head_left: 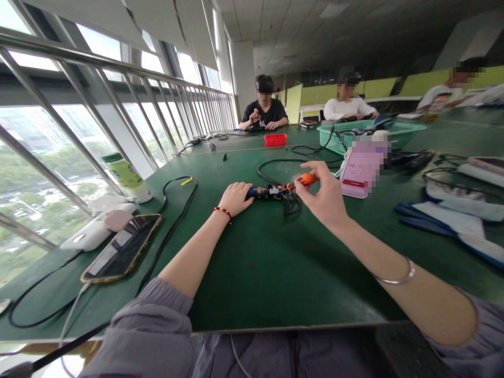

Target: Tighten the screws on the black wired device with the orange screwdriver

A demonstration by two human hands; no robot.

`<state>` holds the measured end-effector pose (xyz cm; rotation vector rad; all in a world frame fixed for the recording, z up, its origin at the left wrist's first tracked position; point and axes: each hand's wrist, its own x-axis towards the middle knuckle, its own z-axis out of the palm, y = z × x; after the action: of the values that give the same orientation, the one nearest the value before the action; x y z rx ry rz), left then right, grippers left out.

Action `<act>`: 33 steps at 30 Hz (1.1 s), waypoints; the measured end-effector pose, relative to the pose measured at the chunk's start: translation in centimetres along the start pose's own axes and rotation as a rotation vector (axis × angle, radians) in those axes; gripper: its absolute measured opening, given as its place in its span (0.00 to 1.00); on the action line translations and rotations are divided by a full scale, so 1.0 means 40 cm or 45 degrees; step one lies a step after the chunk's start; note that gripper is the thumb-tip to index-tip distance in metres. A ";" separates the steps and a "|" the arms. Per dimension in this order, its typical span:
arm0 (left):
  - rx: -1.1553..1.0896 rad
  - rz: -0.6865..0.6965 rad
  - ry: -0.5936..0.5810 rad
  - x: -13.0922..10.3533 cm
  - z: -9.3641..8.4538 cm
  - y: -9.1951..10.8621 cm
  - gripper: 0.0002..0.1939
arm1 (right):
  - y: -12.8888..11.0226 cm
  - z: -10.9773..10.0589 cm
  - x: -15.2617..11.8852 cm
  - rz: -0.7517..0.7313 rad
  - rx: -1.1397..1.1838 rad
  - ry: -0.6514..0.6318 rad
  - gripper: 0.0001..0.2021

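My left hand (236,199) lies on the green table (252,273), its fingers closed around the blue end of a dark cylindrical cable connector (262,192). The connector lies flat, with small wires and metal parts exposed toward its right end. Between the thumb and fingers of my right hand (326,198) is an orange-handled screwdriver (305,180), tilted down to the left. Its tip meets the area of the exposed parts, though the exact contact point is too small to make out. A black cable curls just beyond and beside the connector.
To the left are a phone (122,249), a white power bank (92,231) and a green-lidded cup (128,178). A propped pink-screened phone (360,170) stands right, before a green basket (331,139). Gloves (452,220) lie far right; a red box (275,140) sits ahead. Several people sit beyond.
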<state>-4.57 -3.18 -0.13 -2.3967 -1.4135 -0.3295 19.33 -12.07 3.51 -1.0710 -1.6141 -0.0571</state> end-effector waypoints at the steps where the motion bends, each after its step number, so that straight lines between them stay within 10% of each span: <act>1: 0.003 0.001 0.000 0.000 0.000 0.000 0.20 | 0.000 0.000 0.000 0.010 -0.018 -0.018 0.12; 33: -0.033 0.001 0.015 0.001 0.009 -0.005 0.20 | -0.004 -0.002 0.000 -0.019 0.039 0.015 0.15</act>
<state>-4.73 -2.91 -0.41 -2.4117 -1.4118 -0.3638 19.28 -12.20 3.61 -1.0337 -1.6078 -0.0483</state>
